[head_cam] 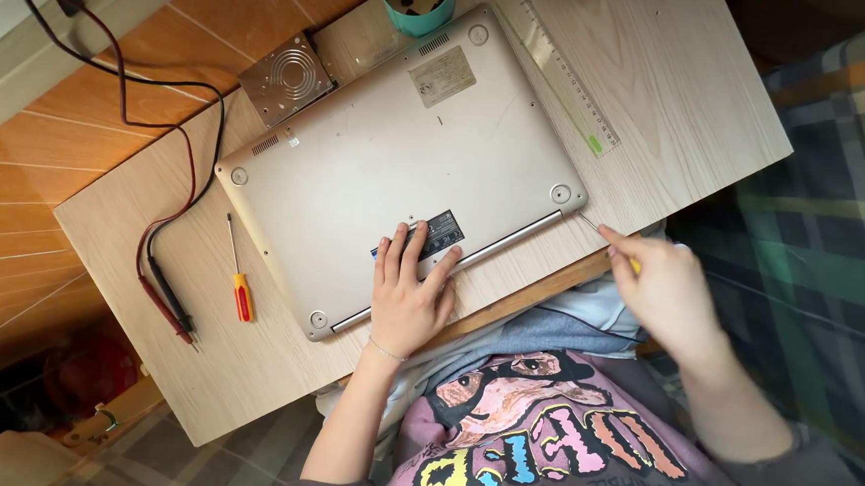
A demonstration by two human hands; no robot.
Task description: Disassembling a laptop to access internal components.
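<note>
Two hands are at work on the upturned laptop (407, 163), which lies base-up and slantwise across the small wooden table (676, 108), its near edge just above your lap. Your left hand (408, 296) lies flat on the base by the dark label, fingers spread and holding nothing. Your right hand (665, 290) is curled shut around a thin screwdriver (591, 223) with a yellow handle, wrist bent inward, the shaft aimed at the laptop's near right corner beside the round rubber foot (560, 194).

Watch that tip: it meets the corner at a shallow slant, so it looks likely to skid off and scratch the casing, or to chew up a screw head if it is not seated squarely. I cannot tell whether the tip is actually touching anything. Your left palm presses near the edge, so the laptop may pivot if you push sideways.

Around you sit a clear ruler (569, 78) along the far side, a teal cup (416, 1), a metal fan plate (288, 76), a second screwdriver with an orange handle (241, 287), and red and black probe leads (168, 293) trailing off the left edge, where a snag could drag them down.
</note>
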